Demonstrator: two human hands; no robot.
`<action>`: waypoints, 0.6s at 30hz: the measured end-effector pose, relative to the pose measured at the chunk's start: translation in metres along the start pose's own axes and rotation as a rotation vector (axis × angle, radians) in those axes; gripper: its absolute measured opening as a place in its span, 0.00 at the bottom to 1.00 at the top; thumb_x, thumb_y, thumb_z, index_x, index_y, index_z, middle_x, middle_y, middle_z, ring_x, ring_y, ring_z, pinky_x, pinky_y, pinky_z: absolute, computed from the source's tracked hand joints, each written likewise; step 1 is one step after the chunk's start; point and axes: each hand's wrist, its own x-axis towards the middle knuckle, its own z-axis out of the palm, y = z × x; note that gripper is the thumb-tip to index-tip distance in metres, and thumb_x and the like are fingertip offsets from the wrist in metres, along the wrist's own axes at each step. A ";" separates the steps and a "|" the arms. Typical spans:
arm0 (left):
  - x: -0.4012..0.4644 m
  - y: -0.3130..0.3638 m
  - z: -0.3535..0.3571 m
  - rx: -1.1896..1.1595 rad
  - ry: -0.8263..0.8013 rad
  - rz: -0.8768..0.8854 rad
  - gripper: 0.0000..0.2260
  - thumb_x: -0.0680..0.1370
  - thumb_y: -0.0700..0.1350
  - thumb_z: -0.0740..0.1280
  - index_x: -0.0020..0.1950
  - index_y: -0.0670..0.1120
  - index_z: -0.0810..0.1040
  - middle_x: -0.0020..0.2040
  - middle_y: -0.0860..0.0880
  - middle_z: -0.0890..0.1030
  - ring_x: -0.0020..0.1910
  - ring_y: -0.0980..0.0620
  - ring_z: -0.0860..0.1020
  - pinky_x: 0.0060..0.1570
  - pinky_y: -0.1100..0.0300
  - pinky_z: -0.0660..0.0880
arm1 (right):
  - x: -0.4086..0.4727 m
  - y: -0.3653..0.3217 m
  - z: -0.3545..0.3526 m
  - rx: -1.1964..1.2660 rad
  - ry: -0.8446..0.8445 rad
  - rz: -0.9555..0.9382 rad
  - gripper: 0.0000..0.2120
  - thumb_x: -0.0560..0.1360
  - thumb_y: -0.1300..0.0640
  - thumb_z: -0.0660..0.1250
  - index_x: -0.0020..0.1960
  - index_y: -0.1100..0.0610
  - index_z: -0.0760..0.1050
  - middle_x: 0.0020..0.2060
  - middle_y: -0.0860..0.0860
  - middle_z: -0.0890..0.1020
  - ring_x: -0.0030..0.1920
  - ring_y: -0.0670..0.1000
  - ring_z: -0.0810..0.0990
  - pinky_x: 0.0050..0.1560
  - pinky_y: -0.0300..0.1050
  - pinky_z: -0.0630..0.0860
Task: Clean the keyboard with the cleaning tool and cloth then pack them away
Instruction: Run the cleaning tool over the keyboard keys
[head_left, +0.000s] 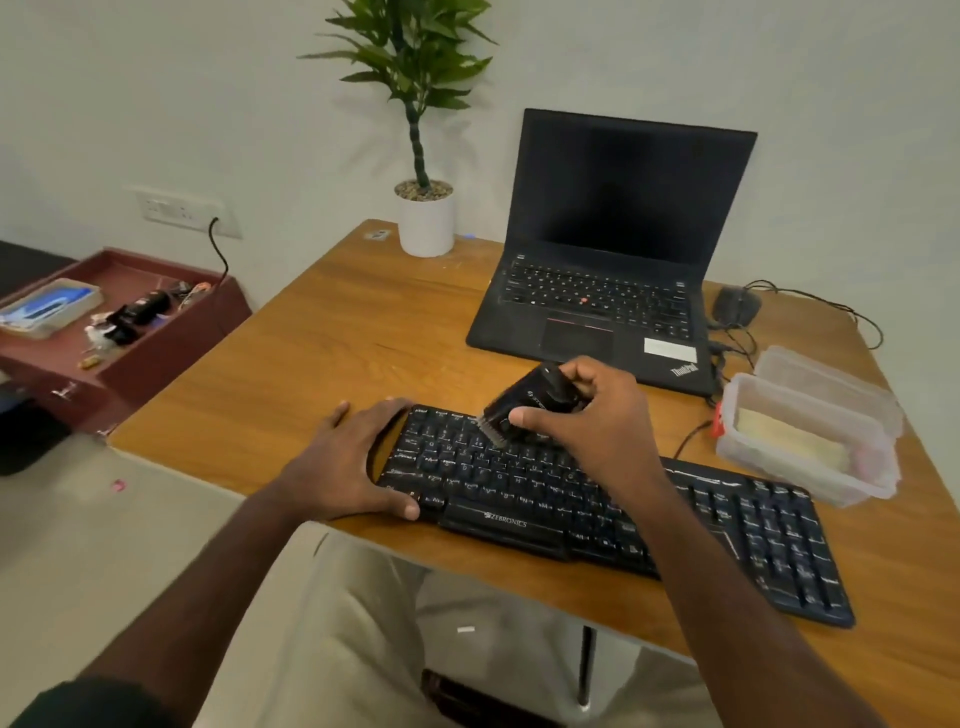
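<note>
A black keyboard (727, 525) lies along the near edge of the wooden table (322, 332). My left hand (348, 462) grips the keyboard's left end, thumb on its front edge. My right hand (582, 415) holds a black cleaning tool (524, 402) tilted down, its bristles touching the upper-left keys. A clear plastic container (810, 441) stands to the right of the keyboard with a pale yellow cloth (789, 436) inside it.
An open black laptop (613, 249) sits behind the keyboard, with a black mouse (735, 305) and cables at its right. A potted plant (425, 218) stands at the back. The container's lid (831, 379) lies behind it. A maroon box (130, 332) of odds stands left, off the table.
</note>
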 end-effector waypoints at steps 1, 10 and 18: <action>0.001 -0.002 0.001 0.032 -0.008 0.002 0.60 0.55 0.83 0.65 0.81 0.58 0.52 0.75 0.62 0.60 0.70 0.70 0.51 0.77 0.53 0.36 | 0.004 0.000 0.004 0.010 -0.009 -0.017 0.14 0.66 0.55 0.83 0.47 0.54 0.81 0.40 0.45 0.85 0.41 0.40 0.83 0.37 0.32 0.76; 0.008 -0.008 0.014 0.148 0.087 0.007 0.50 0.65 0.84 0.50 0.81 0.57 0.56 0.81 0.57 0.56 0.78 0.65 0.49 0.78 0.45 0.40 | 0.045 -0.016 0.069 -0.052 -0.199 -0.197 0.12 0.73 0.53 0.77 0.55 0.48 0.79 0.47 0.42 0.83 0.50 0.42 0.82 0.53 0.39 0.78; 0.009 -0.007 0.012 0.194 0.049 -0.013 0.53 0.65 0.84 0.49 0.82 0.53 0.54 0.82 0.56 0.54 0.79 0.62 0.46 0.78 0.44 0.40 | 0.062 -0.015 0.093 -0.196 -0.203 -0.204 0.12 0.73 0.50 0.76 0.55 0.46 0.78 0.47 0.41 0.83 0.50 0.42 0.81 0.54 0.47 0.80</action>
